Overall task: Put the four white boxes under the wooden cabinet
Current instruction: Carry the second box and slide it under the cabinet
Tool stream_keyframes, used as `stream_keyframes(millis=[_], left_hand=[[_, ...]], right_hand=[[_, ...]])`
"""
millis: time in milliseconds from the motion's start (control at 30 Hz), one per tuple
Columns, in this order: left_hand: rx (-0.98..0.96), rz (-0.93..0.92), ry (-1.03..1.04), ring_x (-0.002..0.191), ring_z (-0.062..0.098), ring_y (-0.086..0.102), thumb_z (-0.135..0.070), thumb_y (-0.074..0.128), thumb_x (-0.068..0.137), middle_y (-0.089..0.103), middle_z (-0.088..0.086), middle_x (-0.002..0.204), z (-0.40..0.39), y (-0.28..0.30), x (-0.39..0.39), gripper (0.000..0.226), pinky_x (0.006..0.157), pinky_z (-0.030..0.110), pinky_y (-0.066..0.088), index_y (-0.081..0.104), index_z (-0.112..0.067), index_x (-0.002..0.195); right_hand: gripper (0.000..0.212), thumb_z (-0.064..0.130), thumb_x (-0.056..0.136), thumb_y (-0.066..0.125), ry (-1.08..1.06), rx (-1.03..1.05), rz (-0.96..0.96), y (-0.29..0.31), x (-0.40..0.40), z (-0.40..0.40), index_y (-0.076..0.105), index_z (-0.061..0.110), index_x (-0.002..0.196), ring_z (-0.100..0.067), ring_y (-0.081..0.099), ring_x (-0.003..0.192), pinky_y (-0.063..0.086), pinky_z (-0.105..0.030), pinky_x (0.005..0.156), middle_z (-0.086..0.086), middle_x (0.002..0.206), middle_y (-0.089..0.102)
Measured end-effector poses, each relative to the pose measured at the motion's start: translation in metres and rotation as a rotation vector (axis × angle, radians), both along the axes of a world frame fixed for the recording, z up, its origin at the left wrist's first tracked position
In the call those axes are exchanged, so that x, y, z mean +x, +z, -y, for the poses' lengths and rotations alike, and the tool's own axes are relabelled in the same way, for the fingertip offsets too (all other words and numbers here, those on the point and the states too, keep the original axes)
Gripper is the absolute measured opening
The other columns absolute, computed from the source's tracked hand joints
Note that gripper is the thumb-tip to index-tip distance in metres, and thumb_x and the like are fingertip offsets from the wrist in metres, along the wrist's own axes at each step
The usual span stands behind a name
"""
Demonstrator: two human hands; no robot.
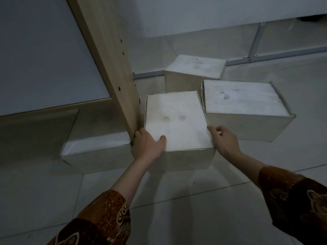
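While we are crouching over the pale tiled floor [203, 218], we are holding the nearest white box [175, 121] from both sides; our left hand [147, 147] is pressing against its near left corner, thumb lying on the lid and the fingers wrapping down the left side, right beside the foot of the wooden cabinet [113, 64]; our right hand [223, 140] is resting at the near right corner, fingers loosely curled with the fingertips touching the lid's edge, so both hands are closing on this box rather than hanging open; this box is standing on the floor just to the right of the cabinet's upright panel, outside the cabinet; to the left, a second white box [93, 152] is already sitting beneath the cabinet's lower shelf, its front edge poking out into the light and its back part lying in shadow; to the right, a third white box [246, 101] is sitting on the floor, close beside the held one but a narrow gap is showing between them; behind both, a fourth white box [194, 68] is standing near the wall [194, 15], next to a pale metal rail [265, 56] running along the floor; our patterned brown sleeves [106, 220] are reaching in from the bottom edge.
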State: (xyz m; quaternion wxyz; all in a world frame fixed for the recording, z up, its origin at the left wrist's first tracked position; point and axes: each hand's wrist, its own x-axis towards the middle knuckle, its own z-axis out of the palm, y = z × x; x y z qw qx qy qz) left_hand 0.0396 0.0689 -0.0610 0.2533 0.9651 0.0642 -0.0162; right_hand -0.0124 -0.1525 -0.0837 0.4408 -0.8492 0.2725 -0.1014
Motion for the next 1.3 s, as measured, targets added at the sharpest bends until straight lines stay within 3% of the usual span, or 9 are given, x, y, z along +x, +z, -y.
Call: stream_keyframes(millis=[167, 300, 400, 467, 600, 700, 1033, 1200, 1300], left_hand=[[-0.029, -0.092, 0.04, 0.119, 0.036, 0.051, -0.059, 0.053, 0.081, 0.045, 0.016, 0.137, 0.003, 0.004, 0.01, 0.079, 0.087, 0.041, 0.045, 0.035, -0.002, 0.131], [-0.303, -0.208, 0.099, 0.133, 0.035, 0.039, -0.056, 0.06, 0.079, 0.033, 0.017, 0.15, 0.004, -0.005, 0.02, 0.094, 0.101, 0.039, 0.036, 0.019, 0.0, 0.142], [-0.405, -0.163, 0.106, 0.128, 0.032, 0.046, -0.056, 0.065, 0.073, 0.046, 0.013, 0.143, -0.002, -0.016, 0.022, 0.091, 0.097, 0.032, 0.038, 0.033, -0.004, 0.14], [-0.486, -0.14, 0.112, 0.121, 0.028, 0.053, -0.056, 0.069, 0.068, 0.055, 0.009, 0.136, -0.005, -0.02, 0.021, 0.085, 0.096, 0.029, 0.041, 0.045, -0.007, 0.133], [-0.636, -0.217, 0.086, 0.127, 0.025, 0.05, -0.055, 0.074, 0.063, 0.051, 0.005, 0.142, -0.008, -0.017, 0.021, 0.094, 0.108, 0.042, 0.041, 0.039, -0.013, 0.141], [-0.637, -0.242, 0.057, 0.126, 0.025, 0.051, -0.049, 0.073, 0.07, 0.051, 0.005, 0.141, -0.009, -0.014, 0.02, 0.086, 0.107, 0.042, 0.042, 0.039, -0.012, 0.14], [-0.554, -0.236, -0.007, 0.125, 0.024, 0.051, -0.05, 0.067, 0.076, 0.05, 0.006, 0.142, -0.024, 0.001, -0.024, 0.081, 0.106, 0.038, 0.041, 0.036, -0.007, 0.138], [-0.504, -0.217, -0.064, 0.125, 0.024, 0.051, -0.054, 0.064, 0.077, 0.05, 0.006, 0.142, -0.041, 0.026, -0.051, 0.082, 0.106, 0.04, 0.042, 0.035, -0.01, 0.139], [-0.465, -0.237, -0.114, 0.12, 0.024, 0.055, -0.054, 0.063, 0.077, 0.056, 0.003, 0.136, -0.057, 0.044, -0.071, 0.073, 0.103, 0.04, 0.045, 0.044, -0.015, 0.136]], right_hand=[[0.072, 0.076, 0.078, 0.036, 0.074, 0.02, -0.275, 0.005, 0.029, 0.002, 0.059, 0.01, 0.096, -0.03, 0.056, 0.089, 0.045, -0.034, 0.07, -0.013, 0.101, 0.062], [0.08, 0.073, 0.073, 0.051, 0.065, 0.222, -0.215, -0.007, 0.028, -0.004, 0.054, 0.009, 0.121, -0.027, 0.056, 0.102, 0.044, -0.035, 0.085, -0.009, 0.118, 0.059], [0.077, 0.07, 0.069, 0.062, 0.155, 0.415, -0.132, -0.007, 0.027, -0.002, 0.053, 0.016, 0.124, -0.021, 0.061, 0.101, 0.048, -0.034, 0.086, -0.001, 0.115, 0.061], [0.069, 0.059, 0.072, 0.067, 0.225, 0.565, -0.103, -0.007, 0.027, -0.001, 0.054, 0.018, 0.125, -0.017, 0.066, 0.096, 0.054, -0.031, 0.08, 0.001, 0.111, 0.066], [0.044, 0.039, 0.084, 0.065, 0.285, 0.744, -0.076, -0.006, 0.026, -0.002, 0.052, 0.022, 0.122, -0.007, 0.071, 0.076, 0.056, -0.019, 0.055, 0.004, 0.103, 0.068], [0.034, 0.033, 0.089, 0.06, 0.275, 0.763, -0.05, -0.004, 0.021, -0.003, 0.049, 0.025, 0.121, -0.005, 0.07, 0.076, 0.055, -0.017, 0.053, 0.006, 0.102, 0.066], [0.041, 0.035, 0.092, 0.055, 0.305, 0.754, -0.092, 0.021, -0.031, -0.011, 0.043, 0.03, 0.131, -0.002, 0.07, 0.078, 0.055, -0.017, 0.055, 0.012, 0.105, 0.064], [0.059, 0.034, 0.093, 0.054, 0.287, 0.778, -0.037, 0.047, -0.068, -0.032, 0.025, 0.035, 0.144, -0.011, 0.064, 0.099, 0.057, -0.025, 0.07, 0.006, 0.131, 0.055], [0.056, 0.031, 0.094, 0.053, 0.259, 0.789, -0.012, 0.064, -0.093, -0.052, 0.024, 0.039, 0.142, -0.011, 0.062, 0.1, 0.056, -0.024, 0.067, 0.004, 0.13, 0.053]])
